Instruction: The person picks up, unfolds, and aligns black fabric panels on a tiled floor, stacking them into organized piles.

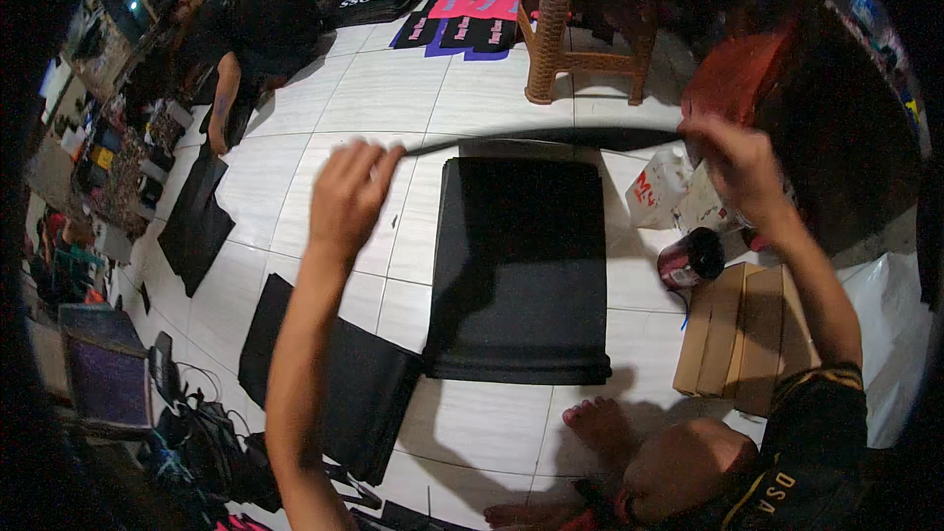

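Between my two raised hands stretches a thin black sheet, likely fabric (600, 138), seen nearly edge-on. My left hand (349, 197) is closed on one end, and my right hand (739, 172) grips the other, slightly blurred. Below and nearer me lies a neat stack of flat black sheets (521, 265) on the white tiled floor. A second black stack (339, 383) sits at an angle to its left, touching or very close to its near corner.
On the right stand white containers (654, 192), a dark jar (691, 259) and cardboard boxes (742, 334). A woven-look brown stool (587, 59) is beyond. Printed pink and black pieces (472, 15) lie at the back. Far left, another person (261, 29) bends over black cloth (197, 221).
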Demonstrator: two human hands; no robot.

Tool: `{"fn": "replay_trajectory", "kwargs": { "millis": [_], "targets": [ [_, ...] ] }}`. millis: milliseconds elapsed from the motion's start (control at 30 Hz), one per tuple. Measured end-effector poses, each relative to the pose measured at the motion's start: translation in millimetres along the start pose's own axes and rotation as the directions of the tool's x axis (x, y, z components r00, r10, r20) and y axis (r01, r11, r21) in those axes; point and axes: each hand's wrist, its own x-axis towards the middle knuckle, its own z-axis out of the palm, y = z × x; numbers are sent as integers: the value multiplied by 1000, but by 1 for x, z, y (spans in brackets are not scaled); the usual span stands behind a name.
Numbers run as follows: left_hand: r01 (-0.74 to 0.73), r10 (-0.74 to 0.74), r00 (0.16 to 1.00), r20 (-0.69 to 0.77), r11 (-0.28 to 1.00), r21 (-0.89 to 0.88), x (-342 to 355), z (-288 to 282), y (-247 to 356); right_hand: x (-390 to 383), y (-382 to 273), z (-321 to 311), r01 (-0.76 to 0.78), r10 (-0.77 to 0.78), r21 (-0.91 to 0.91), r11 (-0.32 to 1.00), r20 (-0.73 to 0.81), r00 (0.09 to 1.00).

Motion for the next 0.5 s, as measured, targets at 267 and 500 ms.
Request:
{"fn": "replay_trajectory", "kwargs": {
  "millis": [267,500],
  "targets": [
    [104,-76,990,116,958,-268,-166,41,96,-145,-99,88,-379,382,-57,924,218,898],
    [199,-25,899,438,913,-355,-251,55,141,-212,-136,148,-534,513,-47,844,362,779]
  ]
}}
